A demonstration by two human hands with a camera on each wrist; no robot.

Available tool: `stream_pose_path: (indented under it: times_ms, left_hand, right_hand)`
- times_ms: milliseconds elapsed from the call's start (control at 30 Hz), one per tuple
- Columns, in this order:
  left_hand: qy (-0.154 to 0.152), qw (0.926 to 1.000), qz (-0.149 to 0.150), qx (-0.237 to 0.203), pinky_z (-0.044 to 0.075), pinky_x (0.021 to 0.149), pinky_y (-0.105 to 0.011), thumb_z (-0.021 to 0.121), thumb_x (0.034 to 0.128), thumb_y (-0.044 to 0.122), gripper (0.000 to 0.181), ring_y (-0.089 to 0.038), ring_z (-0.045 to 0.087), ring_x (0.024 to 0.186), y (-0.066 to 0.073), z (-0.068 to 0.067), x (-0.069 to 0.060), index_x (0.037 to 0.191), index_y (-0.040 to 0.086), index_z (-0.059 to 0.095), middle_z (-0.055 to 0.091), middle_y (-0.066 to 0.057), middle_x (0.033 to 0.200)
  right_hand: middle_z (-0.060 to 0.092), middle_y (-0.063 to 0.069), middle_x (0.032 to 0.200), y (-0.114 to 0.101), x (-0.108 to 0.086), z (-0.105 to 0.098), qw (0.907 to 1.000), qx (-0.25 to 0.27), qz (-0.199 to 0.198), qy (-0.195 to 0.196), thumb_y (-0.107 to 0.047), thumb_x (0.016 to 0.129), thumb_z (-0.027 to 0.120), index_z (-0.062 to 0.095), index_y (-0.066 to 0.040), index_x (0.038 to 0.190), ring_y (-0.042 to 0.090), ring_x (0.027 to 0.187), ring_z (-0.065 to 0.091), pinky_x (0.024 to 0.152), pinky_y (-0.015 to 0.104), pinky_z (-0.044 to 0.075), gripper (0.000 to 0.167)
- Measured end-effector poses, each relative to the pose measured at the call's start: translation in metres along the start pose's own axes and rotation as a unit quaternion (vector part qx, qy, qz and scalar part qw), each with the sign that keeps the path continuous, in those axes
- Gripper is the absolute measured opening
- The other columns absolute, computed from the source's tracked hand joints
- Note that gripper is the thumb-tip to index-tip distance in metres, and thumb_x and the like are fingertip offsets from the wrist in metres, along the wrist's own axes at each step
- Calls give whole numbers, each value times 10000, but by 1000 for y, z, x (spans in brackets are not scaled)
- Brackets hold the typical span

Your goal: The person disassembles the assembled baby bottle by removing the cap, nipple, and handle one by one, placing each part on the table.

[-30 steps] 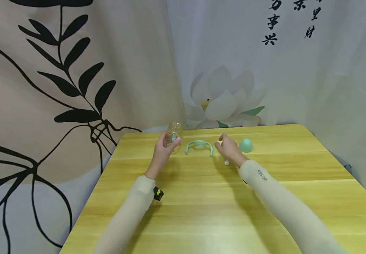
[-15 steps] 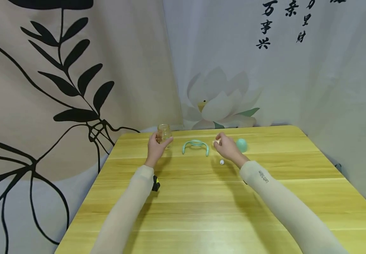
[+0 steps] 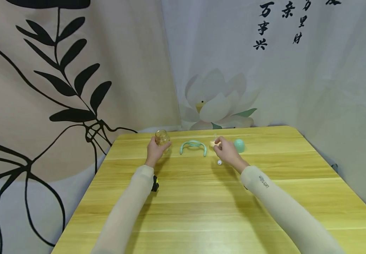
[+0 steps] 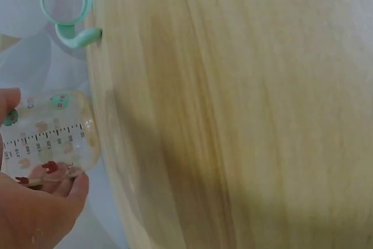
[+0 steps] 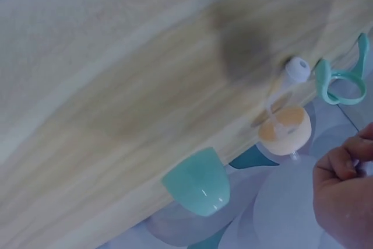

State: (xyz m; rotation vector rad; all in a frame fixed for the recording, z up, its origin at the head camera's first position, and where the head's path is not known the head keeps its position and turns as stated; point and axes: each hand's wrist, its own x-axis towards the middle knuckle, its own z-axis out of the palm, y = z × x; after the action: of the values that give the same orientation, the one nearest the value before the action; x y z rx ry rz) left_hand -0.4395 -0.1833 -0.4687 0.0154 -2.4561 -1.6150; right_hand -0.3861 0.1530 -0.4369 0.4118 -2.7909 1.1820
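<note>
My left hand grips a clear baby bottle with printed measuring marks, at the far left of the table. Its mouth tilts toward the head camera. Over on the right, my right hand hovers by a peach bottle collar, fingers loosely curled; nothing shows between them. From the collar runs a clear straw ending in a white weighted tip. A mint-green two-handled ring lies between the hands. To the right of my right hand stands a mint-green dome cap.
Everything rests near the back edge of a yellow wood-grain table. Behind it hang printed curtains with dark leaves, a pale flower and lettering. A small black device sits at the left wrist.
My left hand has shifted left with the bottle and tipped its mouth toward the head camera. My right hand has uncovered the peach collar in the head view, which has also shifted slightly.
</note>
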Motion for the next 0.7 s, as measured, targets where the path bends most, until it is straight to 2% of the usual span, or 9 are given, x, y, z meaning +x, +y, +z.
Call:
stream_pose_path:
  times_ms: [100, 300, 533, 700]
  left_hand:
    - [-77, 9999, -61, 103, 447, 1153, -564, 812, 960, 308, 706, -431, 487, 1404, -1, -2, -3, 1471, -25, 456, 494, -276, 1510]
    - [-213, 9987, -383, 263, 443, 1169, -548, 827, 948, 328, 764, -419, 486, 1418, -3, -2, -13, 1512, -16, 443, 488, -260, 1537]
    - [-288, 9982, -267, 443, 473, 1132, -561, 831, 941, 346, 746, -410, 560, 1333, 1, 2, -11, 1495, -6, 475, 571, -235, 1455]
    - [-350, 9969, -440, 543, 459, 1147, -567, 838, 932, 366, 787, -399, 557, 1350, -3, -4, -14, 1518, 13, 449, 574, -217, 1462]
  right_hand:
    - [468, -16, 596, 0, -2, 4, 10000, 95, 15, -2, -146, 1094, 506, 548, 13, 1318, 108, 481, 337, 478, 247, 299, 279]
    - [429, -30, 581, -1, -7, 9, 9997, 202, -127, -90, -146, 1100, 471, 540, 20, 1364, 108, 473, 318, 473, 243, 287, 320]
    - [464, -14, 605, 0, -9, 8, 9992, 391, -47, 7, -141, 1084, 494, 521, 36, 1363, 118, 479, 389, 472, 238, 324, 332]
    - [512, -12, 624, -4, -7, 16, 9992, 344, -158, -104, -132, 1075, 516, 542, 44, 1343, 111, 486, 414, 472, 233, 340, 322]
